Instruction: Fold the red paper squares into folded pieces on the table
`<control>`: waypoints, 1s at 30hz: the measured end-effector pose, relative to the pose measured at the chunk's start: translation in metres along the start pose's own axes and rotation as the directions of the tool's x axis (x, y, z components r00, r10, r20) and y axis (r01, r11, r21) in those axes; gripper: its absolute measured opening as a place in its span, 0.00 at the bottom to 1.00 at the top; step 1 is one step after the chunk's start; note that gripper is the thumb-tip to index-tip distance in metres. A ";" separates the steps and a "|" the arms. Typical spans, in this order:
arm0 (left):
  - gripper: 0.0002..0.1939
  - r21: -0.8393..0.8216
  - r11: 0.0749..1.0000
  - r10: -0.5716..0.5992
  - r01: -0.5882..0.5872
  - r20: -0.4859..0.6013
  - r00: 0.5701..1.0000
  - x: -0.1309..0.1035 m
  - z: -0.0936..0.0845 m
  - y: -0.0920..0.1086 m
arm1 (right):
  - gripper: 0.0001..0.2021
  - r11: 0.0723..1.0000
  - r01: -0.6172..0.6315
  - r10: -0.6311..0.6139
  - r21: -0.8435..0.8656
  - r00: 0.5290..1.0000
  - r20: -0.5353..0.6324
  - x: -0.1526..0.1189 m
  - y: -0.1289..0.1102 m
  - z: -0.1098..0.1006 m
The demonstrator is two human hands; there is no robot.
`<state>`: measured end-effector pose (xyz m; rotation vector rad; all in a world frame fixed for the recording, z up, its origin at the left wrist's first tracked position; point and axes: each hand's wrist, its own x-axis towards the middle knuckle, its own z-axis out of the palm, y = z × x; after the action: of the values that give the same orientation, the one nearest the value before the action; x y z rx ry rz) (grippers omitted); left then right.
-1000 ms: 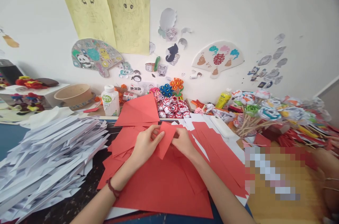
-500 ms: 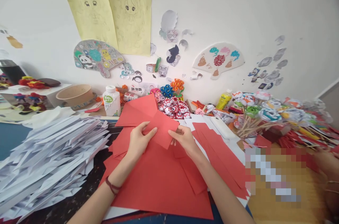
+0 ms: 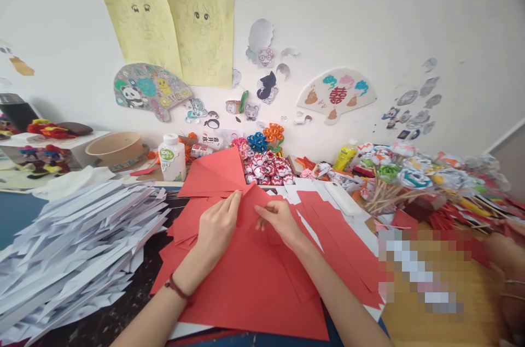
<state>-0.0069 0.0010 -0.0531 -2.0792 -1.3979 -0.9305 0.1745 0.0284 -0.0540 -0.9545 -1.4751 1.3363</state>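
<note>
A small red paper piece [image 3: 255, 199] is held up between both hands, above a large red sheet [image 3: 250, 287]. My left hand [image 3: 219, 227] is closed on its left edge, back of the hand turned up and a dark red band on the wrist. On the right, my right hand [image 3: 279, 218] pinches the paper's other side between thumb and index finger, the other fingers curled below. More red sheets [image 3: 217, 169] lie behind the hands, and long red strips [image 3: 338, 248] lie to the right on white paper.
A large heap of folded white paper strips [image 3: 82, 248] is at left. A white bottle [image 3: 171, 158] and red-white paper flowers [image 3: 269, 168] stand near the wall. Flowers on sticks [image 3: 416, 172] and another person's hand [image 3: 506, 251] are at right.
My left hand has turned over so its back faces up, moving slightly lower. The small red paper has tilted from lying flat. My right hand has shifted slightly left on it.
</note>
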 end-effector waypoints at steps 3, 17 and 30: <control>0.25 -0.011 0.993 0.117 -0.117 -0.004 0.993 0.000 0.002 0.003 | 0.20 1.000 0.004 -0.004 0.013 1.000 0.002 0.000 -0.001 0.001; 0.23 -0.197 0.957 0.243 -0.214 0.136 0.961 0.012 -0.006 0.016 | 0.21 0.995 0.083 -0.081 0.055 0.996 -0.037 0.002 -0.002 -0.004; 0.16 -0.682 0.488 -0.239 0.544 0.495 0.835 0.022 -0.009 -0.003 | 0.20 0.995 0.033 -0.015 -0.098 0.983 0.182 -0.005 -0.016 -0.007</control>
<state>-0.0067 0.0091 -0.0304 -2.7111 -1.9513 -1.7453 0.1832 0.0240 -0.0391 -0.8943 -1.7004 1.3714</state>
